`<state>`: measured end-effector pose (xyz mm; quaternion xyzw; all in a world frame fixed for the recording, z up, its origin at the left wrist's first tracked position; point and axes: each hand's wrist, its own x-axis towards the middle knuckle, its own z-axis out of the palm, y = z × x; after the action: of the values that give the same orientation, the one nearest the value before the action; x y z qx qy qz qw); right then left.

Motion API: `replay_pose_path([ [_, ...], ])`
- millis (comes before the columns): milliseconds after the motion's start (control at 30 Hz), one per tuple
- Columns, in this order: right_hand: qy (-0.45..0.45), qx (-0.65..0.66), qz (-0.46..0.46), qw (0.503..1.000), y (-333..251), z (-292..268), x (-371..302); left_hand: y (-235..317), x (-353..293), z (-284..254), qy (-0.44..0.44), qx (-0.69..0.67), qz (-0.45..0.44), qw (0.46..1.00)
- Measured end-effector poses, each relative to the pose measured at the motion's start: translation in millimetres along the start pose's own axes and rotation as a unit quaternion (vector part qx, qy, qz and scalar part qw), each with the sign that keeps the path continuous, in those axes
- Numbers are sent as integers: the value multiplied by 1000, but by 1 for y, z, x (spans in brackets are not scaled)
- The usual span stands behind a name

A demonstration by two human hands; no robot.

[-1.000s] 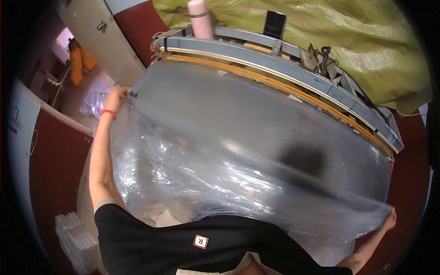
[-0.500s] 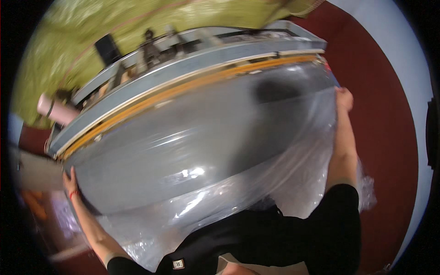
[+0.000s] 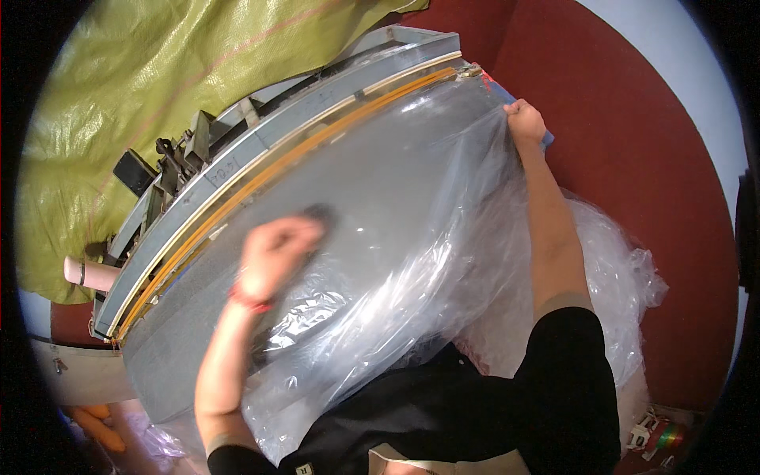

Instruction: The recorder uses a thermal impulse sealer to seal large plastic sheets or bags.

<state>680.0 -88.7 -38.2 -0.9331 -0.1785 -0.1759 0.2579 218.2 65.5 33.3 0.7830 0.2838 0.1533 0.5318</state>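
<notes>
A large grey flat panel (image 3: 388, 158) lies before me under a clear plastic sheet (image 3: 372, 293) that bunches toward my body. My right hand (image 3: 525, 121) is a fist at the panel's far right corner, gripping the sheet's edge, which stretches in taut folds from it. Over the panel's left middle is my left hand (image 3: 279, 253), a red cord round its wrist. Its fingers look curled but are smeared by motion, so whether they hold the sheet is unclear. The panel's left part shows without plastic over it.
Along the far side runs a grey metal frame (image 3: 229, 162) with an orange strip (image 3: 293, 168) and a black clamp (image 3: 170, 154). A pink bottle (image 3: 91, 275) stands at its left end. Behind hangs a yellow-green tarp (image 3: 158, 71). Colored rolls (image 3: 665, 437) lie at lower right.
My left hand has left the panel's left edge and come in over its middle. The sheet has slid off the panel's left part. My right hand stays at the right corner, still closed.
</notes>
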Motion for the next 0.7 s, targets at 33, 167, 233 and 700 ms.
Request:
replay_pose_path([
  [33,-2,11,-4,1000,-6,3,-1,-8,22,31,-61,3,8,998],
  [167,13,22,-40,999,-9,7,-4,15,94,136,-71,156,102,980],
  [233,21,15,-43,999,-7,6,-2,20,107,156,-74,174,86,978],
  [700,-48,-39,-62,996,-22,-7,-7,-91,-251,-98,-349,28,-242,905],
])
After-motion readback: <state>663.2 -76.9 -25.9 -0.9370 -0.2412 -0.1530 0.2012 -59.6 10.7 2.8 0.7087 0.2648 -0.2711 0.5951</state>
